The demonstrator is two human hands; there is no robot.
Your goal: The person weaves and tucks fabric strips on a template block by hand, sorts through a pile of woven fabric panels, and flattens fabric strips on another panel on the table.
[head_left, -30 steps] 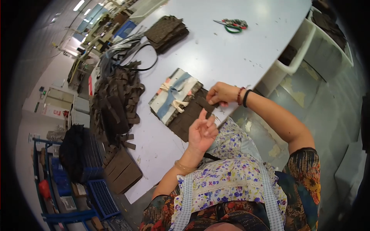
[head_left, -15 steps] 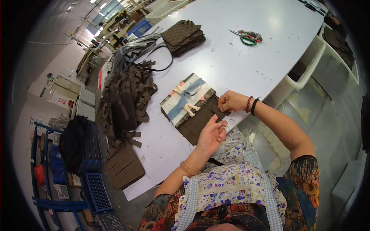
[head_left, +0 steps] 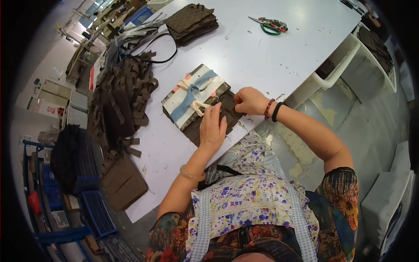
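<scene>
A dark brown woven strip piece (head_left: pixel 192 133) lies on the white table, partly under a board wrapped in white and blue cloth ties (head_left: pixel 194 95). My left hand (head_left: pixel 212 129) rests on the brown piece with its fingers stretched out and a little apart. At the right edge of the same piece, my right hand (head_left: pixel 249 101) has its fingers pinched together on a brown strip, whose gripped end is mostly hidden by the fingers.
On the left of the table (head_left: pixel 262 61) lies a heap of brown strips (head_left: pixel 118 96). Beyond are a stack of woven brown pieces (head_left: pixel 192 22) and green-handled scissors (head_left: pixel 269 27). White bins (head_left: pixel 331 76) stand along the right edge, blue shelving (head_left: pixel 54 236) at lower left.
My left hand has gone from a raised, partly curled pose to lying flatter on the brown piece, further left. My right hand stays pinched at its right edge. The camera view has shifted.
</scene>
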